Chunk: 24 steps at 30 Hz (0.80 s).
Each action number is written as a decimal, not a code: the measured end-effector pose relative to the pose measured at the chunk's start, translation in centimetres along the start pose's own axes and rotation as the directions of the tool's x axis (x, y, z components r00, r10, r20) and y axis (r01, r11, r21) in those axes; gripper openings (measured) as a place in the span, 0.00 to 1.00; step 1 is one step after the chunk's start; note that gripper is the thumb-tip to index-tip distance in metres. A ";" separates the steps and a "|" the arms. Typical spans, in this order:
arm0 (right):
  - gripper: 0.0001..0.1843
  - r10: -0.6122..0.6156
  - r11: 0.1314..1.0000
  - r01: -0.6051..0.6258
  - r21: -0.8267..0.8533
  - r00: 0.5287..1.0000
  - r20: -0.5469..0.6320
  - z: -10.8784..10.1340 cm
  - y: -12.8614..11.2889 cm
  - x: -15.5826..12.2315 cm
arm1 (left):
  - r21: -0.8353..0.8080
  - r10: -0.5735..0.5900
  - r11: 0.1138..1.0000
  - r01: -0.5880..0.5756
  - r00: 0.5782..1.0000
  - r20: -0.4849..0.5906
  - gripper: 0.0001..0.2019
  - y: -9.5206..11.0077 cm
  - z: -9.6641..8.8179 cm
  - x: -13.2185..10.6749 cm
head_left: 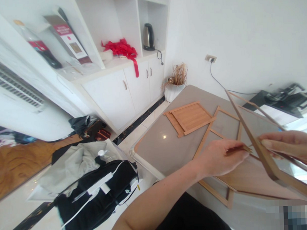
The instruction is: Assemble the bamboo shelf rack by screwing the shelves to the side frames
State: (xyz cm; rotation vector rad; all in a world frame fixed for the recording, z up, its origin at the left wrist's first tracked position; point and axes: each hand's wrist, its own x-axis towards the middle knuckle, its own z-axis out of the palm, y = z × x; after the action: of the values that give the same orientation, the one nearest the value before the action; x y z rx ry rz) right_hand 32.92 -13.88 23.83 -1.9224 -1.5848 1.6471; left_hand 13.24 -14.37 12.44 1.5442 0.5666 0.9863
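My left hand [220,156] reaches in over the table with its fingers pinched on a small brown-gold piece [239,149], mostly hidden by the fingers. To its right, my right hand [292,143] grips a light wooden frame [247,129], which is tilted up above the table. The small piece is close to one bar of this frame; whether they touch I cannot tell. Beneath the hands lies a flat wooden board [251,182]. Another thin wooden frame [204,142] lies partly under it. A wooden panel with edge strips [191,117] rests farther back.
The grey-brown table [157,148] has a rounded near-left corner. Left of it, dark clothing and a white power strip [100,183] lie in a heap. White cabinets [107,96], a pot of dried plants [173,90] and a black device [289,97] stand around.
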 end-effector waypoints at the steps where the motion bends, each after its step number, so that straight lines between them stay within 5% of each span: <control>1: 0.12 0.004 1.000 -0.004 0.015 1.000 0.004 0.0 0.0 0.0 | 0.007 -0.002 1.000 0.002 1.000 0.000 0.16 0.0 0.0 0.0; 13: 0.21 -0.010 0.999 0.012 0.047 0.999 -0.044 -0.5 1.2 0.5 | 0.029 -0.005 1.000 0.004 1.000 0.017 0.16 0.1 -0.3 0.1; 24: 0.19 -0.003 0.996 0.005 0.084 1.000 -0.024 -0.6 1.2 0.2 | 0.020 -0.012 1.000 0.012 1.000 0.005 0.16 0.2 -0.3 0.1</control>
State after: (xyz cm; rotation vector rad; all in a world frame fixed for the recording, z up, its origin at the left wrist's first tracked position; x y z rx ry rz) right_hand 34.07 -13.92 23.09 -1.8890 -1.4847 1.6555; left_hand 13.00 -14.12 12.69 1.5588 0.5835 0.9703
